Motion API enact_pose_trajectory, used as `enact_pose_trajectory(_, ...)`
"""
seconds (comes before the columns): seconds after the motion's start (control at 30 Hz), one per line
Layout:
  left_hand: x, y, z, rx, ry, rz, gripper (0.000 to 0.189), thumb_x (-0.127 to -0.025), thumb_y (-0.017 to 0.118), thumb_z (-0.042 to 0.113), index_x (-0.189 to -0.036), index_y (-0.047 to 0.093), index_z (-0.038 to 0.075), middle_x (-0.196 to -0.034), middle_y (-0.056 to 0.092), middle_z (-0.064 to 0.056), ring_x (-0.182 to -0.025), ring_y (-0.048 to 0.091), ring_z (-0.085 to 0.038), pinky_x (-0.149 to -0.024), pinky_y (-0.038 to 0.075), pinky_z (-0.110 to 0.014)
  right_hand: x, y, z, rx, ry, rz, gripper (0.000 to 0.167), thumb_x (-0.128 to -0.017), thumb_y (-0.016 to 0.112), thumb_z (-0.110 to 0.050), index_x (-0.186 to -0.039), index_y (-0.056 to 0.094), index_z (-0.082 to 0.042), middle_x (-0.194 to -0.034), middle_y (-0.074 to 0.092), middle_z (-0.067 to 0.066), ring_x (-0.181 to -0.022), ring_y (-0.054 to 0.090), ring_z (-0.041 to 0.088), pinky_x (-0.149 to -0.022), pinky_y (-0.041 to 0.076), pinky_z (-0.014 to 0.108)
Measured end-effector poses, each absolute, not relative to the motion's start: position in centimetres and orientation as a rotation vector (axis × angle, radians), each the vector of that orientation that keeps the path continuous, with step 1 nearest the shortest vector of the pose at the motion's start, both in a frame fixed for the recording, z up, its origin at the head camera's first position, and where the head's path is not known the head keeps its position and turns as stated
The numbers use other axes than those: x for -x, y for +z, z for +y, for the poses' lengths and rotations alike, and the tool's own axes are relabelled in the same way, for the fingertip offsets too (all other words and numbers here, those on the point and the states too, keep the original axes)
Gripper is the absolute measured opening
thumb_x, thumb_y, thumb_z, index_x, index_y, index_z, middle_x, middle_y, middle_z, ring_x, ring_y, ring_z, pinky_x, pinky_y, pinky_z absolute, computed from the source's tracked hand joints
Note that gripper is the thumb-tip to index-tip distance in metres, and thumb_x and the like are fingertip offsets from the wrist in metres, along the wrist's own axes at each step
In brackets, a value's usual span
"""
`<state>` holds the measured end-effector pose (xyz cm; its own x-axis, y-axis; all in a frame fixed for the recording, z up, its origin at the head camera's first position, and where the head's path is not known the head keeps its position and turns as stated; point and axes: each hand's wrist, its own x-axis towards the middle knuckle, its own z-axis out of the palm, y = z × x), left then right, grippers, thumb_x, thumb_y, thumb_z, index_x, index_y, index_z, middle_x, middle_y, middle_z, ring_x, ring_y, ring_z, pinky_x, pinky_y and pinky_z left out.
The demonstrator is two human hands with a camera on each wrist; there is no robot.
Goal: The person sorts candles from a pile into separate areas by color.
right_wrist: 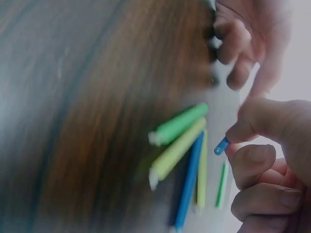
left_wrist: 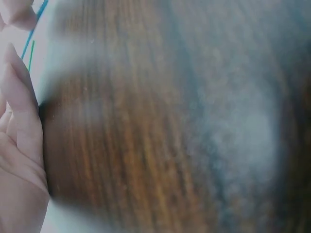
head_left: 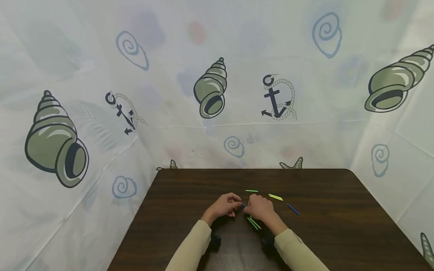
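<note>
Both hands meet over the dark wooden table on one thin blue candle (head_left: 243, 204). In the head view my left hand (head_left: 224, 205) pinches its far-left end between thumb and fingertips. My right hand (head_left: 260, 208) grips the other end, and in the right wrist view a short blue tip (right_wrist: 221, 146) sticks out between thumb and forefinger. Just below the right hand lie a green candle (head_left: 252, 223) and a yellow-green candle (head_left: 255, 223), side by side; the right wrist view shows their whitish tips.
Farther back on the table (head_left: 162, 222) lie a green candle (head_left: 251, 191), a pair of yellow candles (head_left: 275, 197) and another blue candle (head_left: 293, 209). Dark round objects (head_left: 215, 241) show under the wrists. A patterned curtain (head_left: 244, 146) borders the table's back and sides.
</note>
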<state>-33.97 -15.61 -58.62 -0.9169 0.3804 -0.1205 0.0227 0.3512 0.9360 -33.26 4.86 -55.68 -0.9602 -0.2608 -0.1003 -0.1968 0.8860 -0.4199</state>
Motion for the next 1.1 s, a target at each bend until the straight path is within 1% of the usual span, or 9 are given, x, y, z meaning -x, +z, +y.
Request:
enact_pose_trajectory(0.17,33.8,-58.5,-15.2,-0.37,1.541,2.318,0.031,-0.108,0.068,0.028,-0.129,0.07,0.006,-0.094,0.073,-0.014,-0.064,0.066,-0.013,-0.064,0.058,-0.029,33.1,-55.1,7.0,0.323,-0.669,2.915,0.05,-0.09,0.073,-0.022,-0.05,0.042,-0.025,-0.049,0.029,-0.01,-0.047,0.027,0.011,-0.048,0.022,0.03)
enact_pose_trajectory(0.27,33.4,-58.2,-14.8,-0.389,1.499,2.356,0.025,-0.108,0.067,0.023,-0.123,0.072,0.004,-0.09,0.072,-0.015,-0.062,0.065,-0.013,-0.062,0.056,-0.029,33.0,-54.9,8.3,0.289,-0.707,2.931,0.047,-0.091,0.075,-0.024,-0.053,0.046,-0.024,-0.051,0.034,-0.01,-0.049,0.032,0.011,-0.049,0.025,0.03)
enact_pose_trajectory(0.37,33.0,-57.9,-14.0,-0.409,1.457,2.414,0.017,-0.107,0.068,0.018,-0.115,0.073,0.003,-0.081,0.069,-0.009,-0.059,0.062,-0.012,-0.058,0.053,-0.028,32.7,-54.6,9.7,0.261,-0.747,2.945,0.042,-0.09,0.074,-0.024,-0.057,0.049,-0.023,-0.055,0.039,-0.009,-0.052,0.037,0.013,-0.051,0.028,0.032)
enact_pose_trajectory(0.47,32.6,-57.7,-13.0,-0.438,1.398,2.487,0.013,-0.105,0.069,0.016,-0.107,0.073,0.004,-0.075,0.064,-0.001,-0.06,0.059,-0.011,-0.058,0.05,-0.025,32.4,-54.5,11.0,0.241,-0.783,2.954,0.038,-0.089,0.071,-0.024,-0.058,0.049,-0.023,-0.057,0.04,-0.008,-0.053,0.037,0.013,-0.051,0.027,0.032)
enact_pose_trajectory(0.6,32.2,-57.6,-11.8,-0.473,1.306,2.57,0.011,-0.103,0.071,0.017,-0.103,0.075,0.006,-0.077,0.063,0.002,-0.066,0.056,-0.011,-0.061,0.046,-0.026,32.1,-54.8,12.7,0.19,-0.817,2.968,0.039,-0.09,0.069,-0.023,-0.058,0.047,-0.023,-0.057,0.038,-0.009,-0.053,0.036,0.013,-0.049,0.024,0.03)
enact_pose_trajectory(0.7,31.8,-57.8,-11.1,-0.482,1.268,2.595,0.009,-0.102,0.072,0.016,-0.102,0.076,0.008,-0.079,0.062,0.002,-0.066,0.052,-0.011,-0.061,0.043,-0.028,32.0,-55.0,14.0,0.144,-0.825,2.97,0.037,-0.09,0.068,-0.024,-0.059,0.047,-0.023,-0.058,0.039,-0.009,-0.054,0.036,0.013,-0.05,0.024,0.031)
enact_pose_trajectory(0.8,31.3,-57.8,-10.6,-0.469,1.242,2.609,0.008,-0.101,0.072,0.016,-0.101,0.076,0.009,-0.079,0.06,0.003,-0.065,0.05,-0.011,-0.06,0.041,-0.028,31.8,-55.2,15.5,0.122,-0.841,2.964,0.032,-0.09,0.068,-0.024,-0.064,0.049,-0.021,-0.061,0.041,-0.008,-0.056,0.037,0.014,-0.052,0.025,0.032)
enact_pose_trajectory(0.9,31.0,-57.5,-10.2,-0.435,1.203,2.631,0.009,-0.101,0.071,0.019,-0.1,0.077,0.011,-0.078,0.06,0.006,-0.066,0.05,-0.01,-0.06,0.041,-0.028,31.6,-55.4,17.2,0.103,-0.835,2.953,0.028,-0.091,0.069,-0.025,-0.069,0.053,-0.02,-0.065,0.045,-0.006,-0.057,0.04,0.015,-0.053,0.029,0.033)
enact_pose_trajectory(1.1,30.9,-56.9,-9.4,-0.357,1.121,2.709,0.007,-0.101,0.072,0.019,-0.098,0.077,0.014,-0.076,0.058,0.009,-0.065,0.05,-0.01,-0.062,0.039,-0.03,31.8,-55.5,20.4,0.053,-0.808,2.942,0.015,-0.097,0.068,-0.025,-0.086,0.068,-0.015,-0.076,0.061,0.0,-0.064,0.053,0.02,-0.057,0.038,0.037)
